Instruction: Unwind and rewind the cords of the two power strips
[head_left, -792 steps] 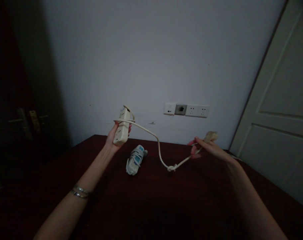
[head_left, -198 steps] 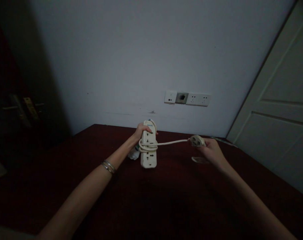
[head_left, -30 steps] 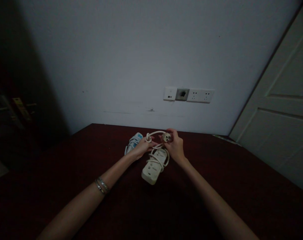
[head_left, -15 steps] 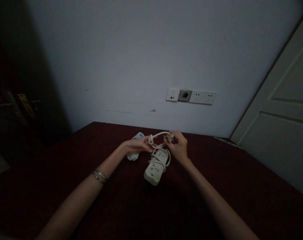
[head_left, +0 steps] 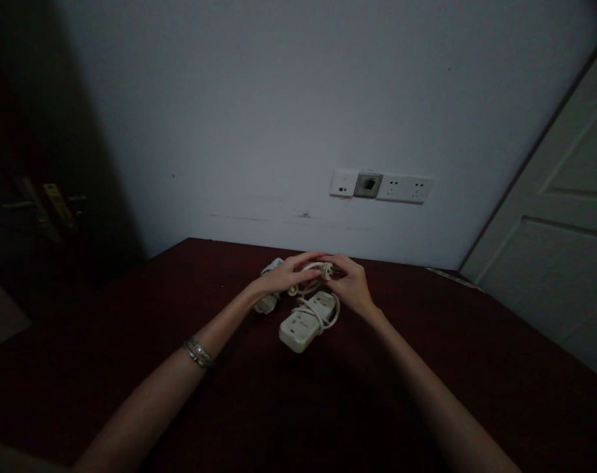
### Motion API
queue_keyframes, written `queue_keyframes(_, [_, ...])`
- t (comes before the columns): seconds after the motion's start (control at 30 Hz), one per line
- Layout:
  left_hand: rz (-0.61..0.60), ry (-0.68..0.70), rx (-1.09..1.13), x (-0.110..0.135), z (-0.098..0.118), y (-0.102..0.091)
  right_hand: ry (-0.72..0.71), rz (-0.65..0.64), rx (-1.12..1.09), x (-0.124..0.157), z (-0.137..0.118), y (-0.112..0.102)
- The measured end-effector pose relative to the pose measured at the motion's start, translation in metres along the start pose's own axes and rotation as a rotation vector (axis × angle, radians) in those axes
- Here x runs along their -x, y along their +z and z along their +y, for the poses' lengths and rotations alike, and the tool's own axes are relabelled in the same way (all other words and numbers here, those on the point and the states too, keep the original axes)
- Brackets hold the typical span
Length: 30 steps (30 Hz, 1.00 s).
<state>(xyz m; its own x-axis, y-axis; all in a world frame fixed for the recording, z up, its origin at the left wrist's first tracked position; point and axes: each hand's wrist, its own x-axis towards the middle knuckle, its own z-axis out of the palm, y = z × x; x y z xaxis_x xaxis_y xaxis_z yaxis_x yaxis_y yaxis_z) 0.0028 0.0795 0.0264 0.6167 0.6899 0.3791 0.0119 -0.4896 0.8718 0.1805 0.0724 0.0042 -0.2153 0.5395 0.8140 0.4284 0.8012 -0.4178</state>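
A cream power strip lies on the dark red table with its cord wound around its far end. My left hand pinches the cord near its knot, just above the strip. My right hand holds the cord's plug, fingers closed round it. Both hands nearly touch. A second strip with a blue label lies behind my left hand, mostly hidden.
A wall plate with several sockets sits on the white wall above the table's far edge. A white door stands at the right. A dark door with a handle is at the left.
The power strip has come down flatter onto the table. My hands have drawn closer together over it, with the plug and knot between them.
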Motion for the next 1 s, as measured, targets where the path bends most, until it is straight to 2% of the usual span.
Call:
queue_keyframes(0.1, [0.035,-0.052,0.068,0.0,-0.004,-0.001,0.03,0.036,0.083,0.002,-0.004,0.002])
queue_keyframes(0.27, [0.137,-0.117,0.127,-0.003,-0.003,0.003,-0.006,-0.096,0.481,-0.002,-0.025,-0.002])
queue_keyframes(0.33, [0.152,-0.126,0.142,-0.004,-0.002,0.005,-0.016,-0.127,0.552,-0.004,-0.031,-0.005])
queue_keyframes(0.5, [0.171,-0.137,0.129,-0.004,0.006,0.005,-0.052,-0.151,0.395,-0.01,-0.029,-0.01])
queue_keyframes(0.7, [0.268,-0.272,-0.151,-0.003,0.012,-0.008,-0.073,-0.101,0.184,-0.014,-0.035,-0.007])
queue_keyframes(0.83, [0.345,-0.307,-0.261,-0.003,0.005,-0.021,-0.068,-0.121,0.091,-0.015,-0.046,-0.006])
queue_keyframes(1.0, [0.384,-0.407,-0.203,-0.004,-0.013,-0.033,-0.064,-0.192,0.089,-0.015,-0.055,-0.008])
